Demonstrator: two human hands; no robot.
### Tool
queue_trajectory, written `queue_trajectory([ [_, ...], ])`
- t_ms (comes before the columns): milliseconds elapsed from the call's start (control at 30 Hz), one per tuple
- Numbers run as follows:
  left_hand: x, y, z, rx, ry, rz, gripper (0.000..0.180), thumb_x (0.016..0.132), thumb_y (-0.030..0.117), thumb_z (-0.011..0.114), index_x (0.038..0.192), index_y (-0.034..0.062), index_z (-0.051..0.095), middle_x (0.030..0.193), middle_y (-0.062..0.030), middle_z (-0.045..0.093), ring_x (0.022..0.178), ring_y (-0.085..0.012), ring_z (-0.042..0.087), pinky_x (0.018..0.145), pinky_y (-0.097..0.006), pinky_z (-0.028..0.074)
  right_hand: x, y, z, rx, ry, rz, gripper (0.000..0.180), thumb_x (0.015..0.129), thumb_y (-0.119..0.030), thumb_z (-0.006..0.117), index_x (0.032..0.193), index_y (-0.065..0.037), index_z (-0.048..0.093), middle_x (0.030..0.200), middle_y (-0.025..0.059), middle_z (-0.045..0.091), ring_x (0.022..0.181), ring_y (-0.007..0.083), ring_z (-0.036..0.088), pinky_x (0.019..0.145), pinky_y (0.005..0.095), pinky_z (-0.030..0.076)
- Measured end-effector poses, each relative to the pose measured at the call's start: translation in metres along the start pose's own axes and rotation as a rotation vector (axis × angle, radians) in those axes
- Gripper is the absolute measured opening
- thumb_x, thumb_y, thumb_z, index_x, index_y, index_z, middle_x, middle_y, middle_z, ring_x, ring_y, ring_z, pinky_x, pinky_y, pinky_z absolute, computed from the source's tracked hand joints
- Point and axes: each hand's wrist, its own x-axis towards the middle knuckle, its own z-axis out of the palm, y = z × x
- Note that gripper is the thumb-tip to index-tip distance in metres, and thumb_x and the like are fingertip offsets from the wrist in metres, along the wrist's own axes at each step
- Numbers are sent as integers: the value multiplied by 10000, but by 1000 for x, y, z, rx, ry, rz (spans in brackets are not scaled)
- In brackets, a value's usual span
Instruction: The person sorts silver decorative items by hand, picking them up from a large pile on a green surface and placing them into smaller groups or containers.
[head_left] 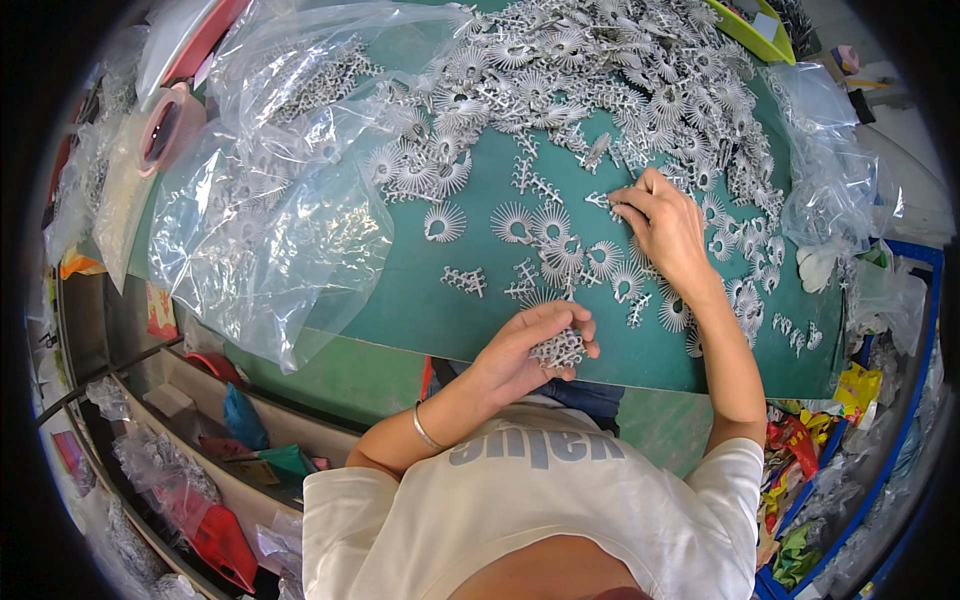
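A bunch of small grey branched plastic pieces (560, 349) sits in my left hand (512, 352), whose fingers curl round it at the table's near edge. My right hand (668, 228) reaches over the table, thumb and fingers pinched on a single grey branched plastic piece (597, 200). Between the hands lie loose fan-shaped grey pieces with a hole (553, 222) and a few more branched ones. Beyond the right hand rises a large heap of the same grey pieces (600, 70). Part of the left-hand bunch is hidden by the fingers.
A clear plastic bag (270, 230) with grey pieces covers the left of the green table (420, 320). Nearby lies a roll of tape (160, 130). A yellow-green tray (755, 35) stands at the far right, above another clear bag (830, 150). Bins with colourful wrappers (800, 450) stand lower right.
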Motion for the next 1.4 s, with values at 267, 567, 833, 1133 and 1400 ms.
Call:
queue_trajectory([
  [267,1,-1,-1,-13,7,-1,198,929,204,476,1031,44,533,930,-91,513,894,-217,550,538,-238,492,-1,3,-19,1650,-143,607,173,876,-85,505,1020,0,546,874,59,522,655,112,441,508,214,368],
  [567,-1,0,3,5,22,2,190,928,206,479,1019,49,536,920,-89,511,889,-209,547,537,-233,472,-9,-18,-27,2282,-225,578,462,828,-11,407,1270,111,352,1271,260,424,1201,347,421,1050,420,327],
  [833,-2,1,4,26,38,-9,189,927,215,480,1017,59,537,922,-82,510,890,-203,544,538,-228,455,-20,-41,-38,1962,-276,373,502,793,55,473,1279,101,358,1330,262,373,1287,370,314,1101,426,218],
  [1133,-2,0,4,41,34,-5,194,925,226,485,1016,64,539,923,-79,512,892,-202,545,541,-228,466,-21,-46,-44,2036,-306,438,435,842,29,475,1259,110,380,1311,277,388,1285,379,313,1093,396,253],
  [1400,-1,-1,3,35,39,-12,197,924,229,487,1018,64,541,922,-83,510,890,-203,543,537,-228,459,-22,-52,-47,2090,-298,490,410,854,25,442,1249,123,387,1305,294,384,1280,380,319,1092,385,265],
])
